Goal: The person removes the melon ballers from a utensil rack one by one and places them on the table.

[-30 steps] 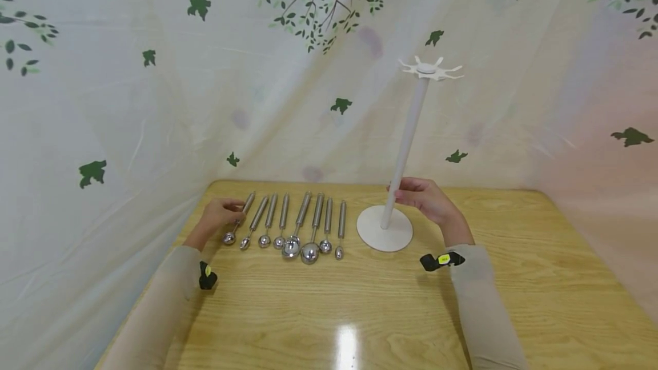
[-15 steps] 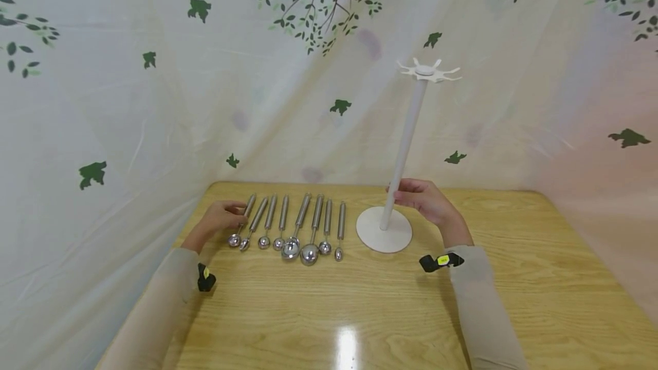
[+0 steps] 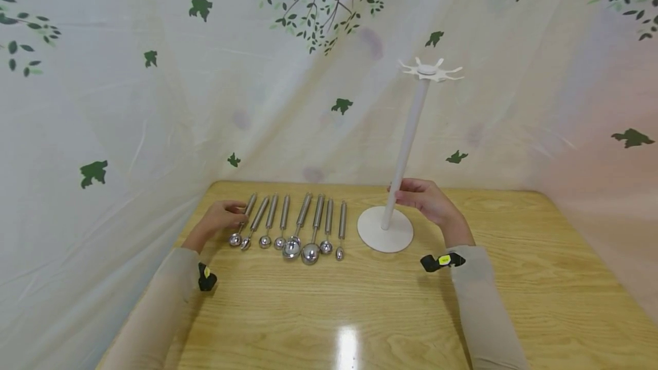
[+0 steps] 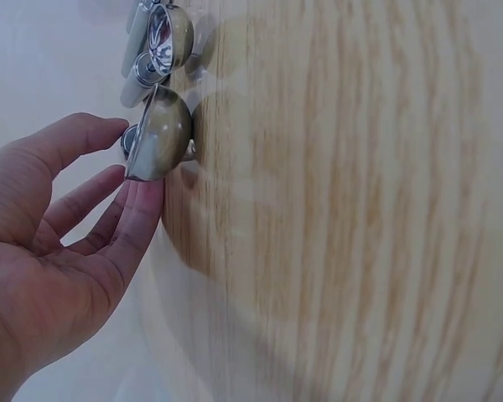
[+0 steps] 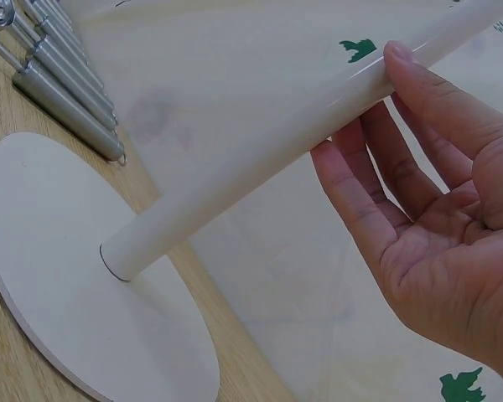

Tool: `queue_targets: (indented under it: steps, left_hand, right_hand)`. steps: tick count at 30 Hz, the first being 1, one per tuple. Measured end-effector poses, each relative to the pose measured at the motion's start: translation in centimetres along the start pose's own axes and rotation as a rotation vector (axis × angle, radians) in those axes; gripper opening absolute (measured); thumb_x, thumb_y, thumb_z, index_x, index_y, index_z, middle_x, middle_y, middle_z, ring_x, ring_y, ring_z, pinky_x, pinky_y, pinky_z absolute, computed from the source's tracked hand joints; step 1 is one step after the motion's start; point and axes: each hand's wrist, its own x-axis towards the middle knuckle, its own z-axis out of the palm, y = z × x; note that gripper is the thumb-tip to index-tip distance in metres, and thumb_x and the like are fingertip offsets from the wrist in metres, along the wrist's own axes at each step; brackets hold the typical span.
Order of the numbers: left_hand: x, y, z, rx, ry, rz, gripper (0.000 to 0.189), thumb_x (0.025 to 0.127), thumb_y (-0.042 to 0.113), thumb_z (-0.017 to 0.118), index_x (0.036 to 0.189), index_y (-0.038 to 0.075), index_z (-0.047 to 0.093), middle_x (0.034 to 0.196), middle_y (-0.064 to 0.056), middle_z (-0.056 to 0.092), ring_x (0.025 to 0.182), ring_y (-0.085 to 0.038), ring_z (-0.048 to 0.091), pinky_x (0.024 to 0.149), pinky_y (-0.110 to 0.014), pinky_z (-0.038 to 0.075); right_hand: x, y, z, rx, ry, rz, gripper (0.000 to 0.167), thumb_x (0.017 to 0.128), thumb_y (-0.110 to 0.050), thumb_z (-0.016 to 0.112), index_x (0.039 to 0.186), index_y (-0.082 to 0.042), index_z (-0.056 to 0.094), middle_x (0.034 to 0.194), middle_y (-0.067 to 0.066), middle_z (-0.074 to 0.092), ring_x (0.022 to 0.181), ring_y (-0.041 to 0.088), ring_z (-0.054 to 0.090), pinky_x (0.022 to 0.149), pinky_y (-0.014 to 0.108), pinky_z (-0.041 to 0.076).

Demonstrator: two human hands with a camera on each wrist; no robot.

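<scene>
On the left side of the table, my left hand point(image 3: 220, 217) has thumb and fingers about the handle of the leftmost steel scoop point(image 3: 235, 239), which lies flat. In the left wrist view that scoop's bowl point(image 4: 163, 134) hides part of the grip. Several more steel scoops point(image 3: 311, 253) of differing bowl sizes lie in a row to its right, handles pointing away. A white stand point(image 3: 408, 136) with a round base point(image 3: 377, 236) and a ring of prongs on top stands right of the row. My right hand point(image 3: 428, 203) pinches its pole point(image 5: 235, 172) low down, between thumb and fingers.
The wooden table point(image 3: 288, 313) ends at the back against a pale curtain point(image 3: 288, 113) printed with leaves and birds. The stand's pole rises tall in front of the curtain, and its base sits close to the rightmost scoop point(image 3: 341, 227).
The leftmost scoop's bowl has shifted slightly right, closer to its neighbour, with my left hand at its handle. My right hand and the stand have kept their places.
</scene>
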Motion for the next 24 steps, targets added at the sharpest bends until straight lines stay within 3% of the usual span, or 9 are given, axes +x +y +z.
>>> queue_targets:
  steps: [3, 8, 13, 16, 21, 24]
  left_hand:
    - [0.0, -0.1, -0.1, -0.009, -0.010, 0.007, 0.053, 0.093, 0.009, 0.072, 0.138, -0.011, 0.054, 0.126, -0.032, 0.062, 0.092, -0.016, 0.068, 0.081, -0.027, 0.063]
    - [0.2, -0.4, -0.4, -0.040, -0.035, 0.019, 0.053, 0.096, 0.010, 0.069, 0.140, -0.012, 0.051, 0.130, -0.035, 0.059, 0.092, -0.016, 0.069, 0.083, -0.028, 0.063]
    - [0.2, -0.3, -0.4, -0.065, -0.052, 0.022, 0.054, 0.099, 0.014, 0.066, 0.141, -0.014, 0.048, 0.132, -0.036, 0.057, 0.096, -0.019, 0.071, 0.085, -0.030, 0.063]
    - [0.4, -0.1, -0.3, -0.049, -0.032, 0.002, 0.053, 0.100, 0.017, 0.064, 0.142, -0.012, 0.049, 0.133, -0.034, 0.057, 0.103, -0.027, 0.070, 0.088, -0.032, 0.062]
    - [0.7, 0.9, 0.1, 0.040, 0.058, 0.008, 0.053, 0.102, 0.022, 0.061, 0.145, -0.007, 0.049, 0.142, -0.033, 0.053, 0.127, -0.042, 0.056, 0.101, -0.044, 0.055]
    - [0.7, 2.4, 0.5, 0.059, 0.132, 0.052, 0.054, 0.102, 0.024, 0.061, 0.146, -0.005, 0.049, 0.146, -0.032, 0.050, 0.134, -0.046, 0.048, 0.111, -0.054, 0.047]
  right_hand:
    - [0.0, -0.1, 0.1, -0.012, 0.012, 0.006, 0.029, 0.099, 0.004, 0.060, 0.116, -0.013, 0.076, 0.110, -0.003, 0.077, 0.105, 0.011, 0.073, 0.094, 0.026, 0.060]
    - [0.0, -0.2, 0.1, -0.023, 0.016, 0.020, 0.031, 0.099, 0.003, 0.061, 0.129, 0.008, 0.063, 0.113, -0.001, 0.077, 0.106, 0.011, 0.073, 0.095, 0.026, 0.060]
    - [-0.2, -0.4, 0.2, -0.044, 0.023, 0.033, 0.030, 0.098, 0.001, 0.064, 0.127, 0.002, 0.067, 0.111, -0.003, 0.077, 0.105, 0.011, 0.073, 0.096, 0.026, 0.059]
    - [-0.2, -0.4, -0.1, -0.047, -0.006, 0.001, 0.030, 0.100, -0.002, 0.062, 0.129, 0.001, 0.066, 0.113, -0.005, 0.077, 0.108, 0.011, 0.072, 0.097, 0.026, 0.059]
    - [0.0, -0.6, -0.8, 0.022, -0.047, -0.051, 0.031, 0.106, -0.005, 0.050, 0.128, -0.014, 0.071, 0.120, -0.001, 0.075, 0.113, 0.012, 0.070, 0.100, 0.032, 0.059]
    - [0.3, -1.2, -1.0, -0.018, 0.036, -0.049, 0.029, 0.107, -0.013, 0.052, 0.130, -0.017, 0.069, 0.119, -0.006, 0.075, 0.111, 0.010, 0.070, 0.098, 0.030, 0.059]
